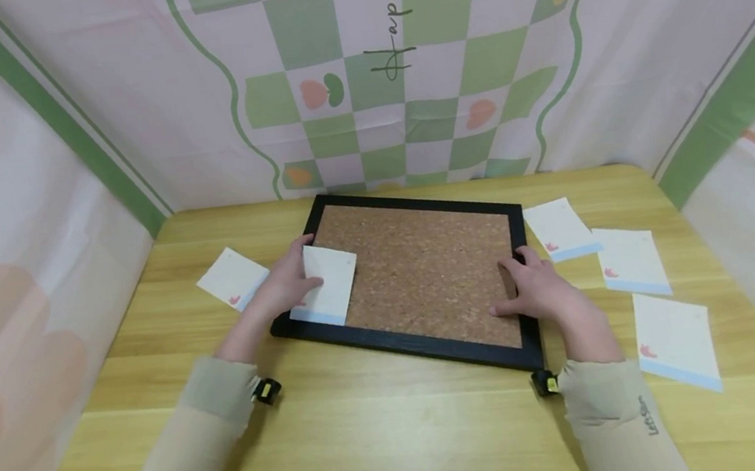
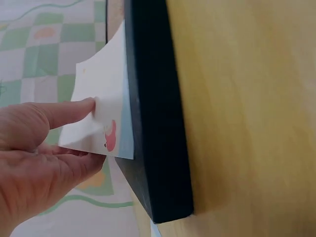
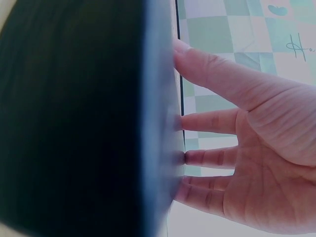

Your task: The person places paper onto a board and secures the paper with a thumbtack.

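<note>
A cork board in a black frame lies slightly askew on the table. Over its left end is a white card with a blue bottom strip and a small pink print. My left hand pinches this card at its left edge, thumb on the face and fingers behind, near the frame's left side. The card bows up a little in the left wrist view. At the board's right side my right hand rests with spread fingers, its thumb on the cork. Those fingers look nearly straight in the right wrist view.
Another such card lies left of the board, partly behind the left hand. On the right are three more: a far card, a middle card and a near card. A printed cloth hangs behind the wooden table.
</note>
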The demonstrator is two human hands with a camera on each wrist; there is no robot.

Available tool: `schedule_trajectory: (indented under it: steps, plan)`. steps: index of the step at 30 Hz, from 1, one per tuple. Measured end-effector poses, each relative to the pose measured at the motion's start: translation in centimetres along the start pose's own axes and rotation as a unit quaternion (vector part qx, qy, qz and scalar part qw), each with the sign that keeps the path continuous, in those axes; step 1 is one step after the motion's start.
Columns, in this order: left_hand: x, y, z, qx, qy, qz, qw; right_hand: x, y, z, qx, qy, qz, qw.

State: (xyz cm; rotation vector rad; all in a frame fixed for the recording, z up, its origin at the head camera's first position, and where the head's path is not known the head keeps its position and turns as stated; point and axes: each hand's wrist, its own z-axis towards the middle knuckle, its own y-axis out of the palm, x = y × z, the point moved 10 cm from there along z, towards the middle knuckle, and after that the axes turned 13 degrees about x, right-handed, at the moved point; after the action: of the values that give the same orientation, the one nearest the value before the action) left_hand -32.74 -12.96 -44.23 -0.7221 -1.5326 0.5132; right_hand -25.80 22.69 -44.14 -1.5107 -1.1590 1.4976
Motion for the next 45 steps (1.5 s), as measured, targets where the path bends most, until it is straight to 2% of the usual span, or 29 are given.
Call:
schedule_trajectory:
  steps: [6, 13, 17, 24, 35, 41, 45]
  plan:
    - [1.0, 0.1, -0.4, 0.012, 0.057, 0.078, 0.9952, -0.1, 0.0, 0.0, -0.001, 0.001, 0.003, 1.0]
    - [1.6, 0.3, -1.8, -0.012, 0.136, 0.163, 0.9772, -0.3, 0.1, -0.1, -0.003, 0.003, 0.005, 1.0]
    - [1.6, 0.5, -2.6, -0.034, 0.166, 0.184, 0.9681, -0.3, 0.1, -0.2, -0.004, 0.004, 0.003, 1.0]
    - [1.4, 0.6, -3.9, -0.068, 0.175, 0.195, 0.9627, -0.5, 0.0, -0.2, -0.003, 0.001, 0.002, 1.0]
    - [0.9, 0.7, -4.5, -0.074, 0.183, 0.188, 0.9621, -0.9, -0.1, -0.2, -0.005, 0.0, -0.005, 1.0]
    - [1.0, 0.8, -4.5, -0.077, 0.182, 0.196, 0.9603, -3.2, -0.3, -0.3, 0.021, -0.056, -0.042, 0.997]
    - [1.1, 0.9, -4.5, -0.08, 0.177, 0.197, 0.961, -5.4, 0.1, -0.3, 0.032, -0.097, -0.035, 0.994]
